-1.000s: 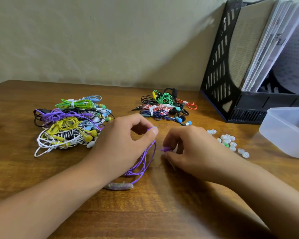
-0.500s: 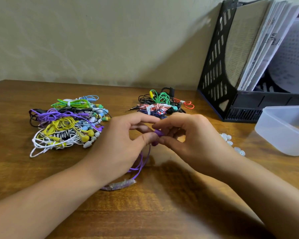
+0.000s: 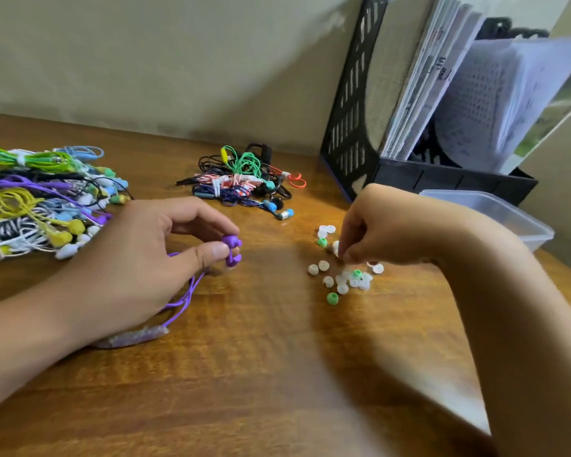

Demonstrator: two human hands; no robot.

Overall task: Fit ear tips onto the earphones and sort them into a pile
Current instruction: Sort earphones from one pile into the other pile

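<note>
My left hand (image 3: 139, 258) pinches the two buds of a purple earphone (image 3: 232, 249) between thumb and fingers, and its cable trails under the palm to a wrapped bundle near my wrist. My right hand (image 3: 376, 232) reaches down into the scatter of white and green ear tips (image 3: 343, 278), fingertips curled onto a white one. A big pile of coloured earphones (image 3: 47, 199) lies at the left. A smaller tangle of earphones (image 3: 244, 183) lies at the back middle.
A black mesh file holder (image 3: 353, 127) full of papers stands at the back right against the wall. A clear plastic box (image 3: 495, 209) sits in front of it, just behind my right forearm. The wooden table (image 3: 261, 374) runs toward me.
My right hand has left the purple earphone and moved right to the ear tips. The left hand keeps hold of the purple buds. The camera has swung to the right.
</note>
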